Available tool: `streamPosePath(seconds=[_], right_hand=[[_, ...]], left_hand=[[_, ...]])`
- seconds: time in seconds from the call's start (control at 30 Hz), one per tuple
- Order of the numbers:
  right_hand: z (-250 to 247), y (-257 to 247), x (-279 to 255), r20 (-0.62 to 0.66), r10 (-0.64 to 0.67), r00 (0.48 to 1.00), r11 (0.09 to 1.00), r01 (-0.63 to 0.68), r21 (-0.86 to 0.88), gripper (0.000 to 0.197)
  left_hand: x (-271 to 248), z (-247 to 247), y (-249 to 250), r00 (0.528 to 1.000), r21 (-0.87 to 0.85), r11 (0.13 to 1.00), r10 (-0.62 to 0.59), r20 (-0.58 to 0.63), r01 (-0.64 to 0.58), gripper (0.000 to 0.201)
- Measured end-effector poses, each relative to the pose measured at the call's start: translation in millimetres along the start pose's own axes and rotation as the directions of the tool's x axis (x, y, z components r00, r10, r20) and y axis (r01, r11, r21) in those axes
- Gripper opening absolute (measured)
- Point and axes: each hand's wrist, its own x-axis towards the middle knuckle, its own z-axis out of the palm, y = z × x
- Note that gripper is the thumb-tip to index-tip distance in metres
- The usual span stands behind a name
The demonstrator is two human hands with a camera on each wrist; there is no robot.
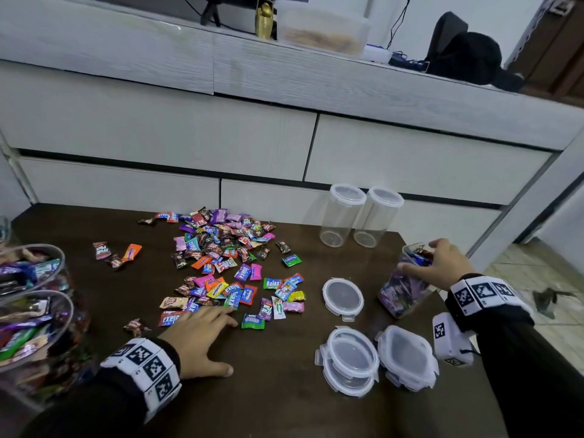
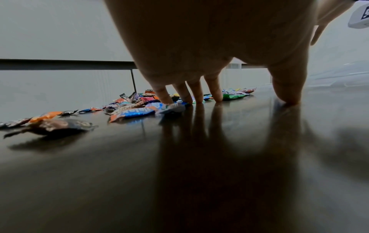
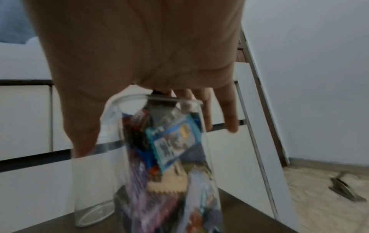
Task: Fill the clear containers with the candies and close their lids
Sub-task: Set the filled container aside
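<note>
A heap of wrapped candies (image 1: 227, 257) is spread over the middle of the dark table (image 1: 284, 412). My left hand (image 1: 227, 346) lies flat at the heap's near edge, its straight fingers (image 2: 167, 97) pressing on a blue candy (image 2: 139, 110). Over at the right edge, my right hand (image 1: 420, 257) grips the open rim of a clear container (image 1: 401, 292) packed with candies, thumb on the near side and fingers over the far side (image 3: 229, 124). That container (image 3: 169, 181) leans a little. Two empty lidded clear containers (image 1: 343, 216) (image 1: 377, 218) stand at the back.
Loose clear lids lie at front right: a single one (image 1: 343, 297) and two small stacks (image 1: 350, 358) (image 1: 407, 355). Two open containers full of candies (image 1: 31, 273) (image 1: 34, 336) stand at the left edge. A white drawer cabinet (image 1: 252, 137) rises behind the table.
</note>
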Motion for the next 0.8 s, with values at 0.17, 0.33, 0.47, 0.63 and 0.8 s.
streamPosePath(seconds=[0.17,0.33,0.47,0.63,0.8], right_hand=[[-28,-62,7,-0.173,-0.207,0.963,0.978,0.202,-0.045,0.076],[-21,-138,55,-0.115,-0.260,0.959,0.966,0.260,-0.016,0.065],[11,-166,88,-0.099,-0.224,0.970,0.973,0.218,-0.071,0.069],[50,-167,120,-0.115,-0.216,0.970,0.954,0.184,-0.238,0.077],[68,-166,129,-0.245,-0.198,0.949,0.972,0.157,-0.176,0.085]], left_hand=[[8,-15,2,1.000,-0.053,0.998,-0.014,0.012,0.014,0.061],[21,-31,4,0.999,-0.037,0.999,-0.038,0.025,0.039,0.050],[30,-37,3,0.998,-0.022,0.999,-0.040,0.058,0.041,0.052],[37,-36,-2,0.997,-0.021,0.999,-0.041,0.069,0.043,0.055],[42,-34,-5,0.998,-0.015,0.999,-0.030,0.061,0.031,0.055]])
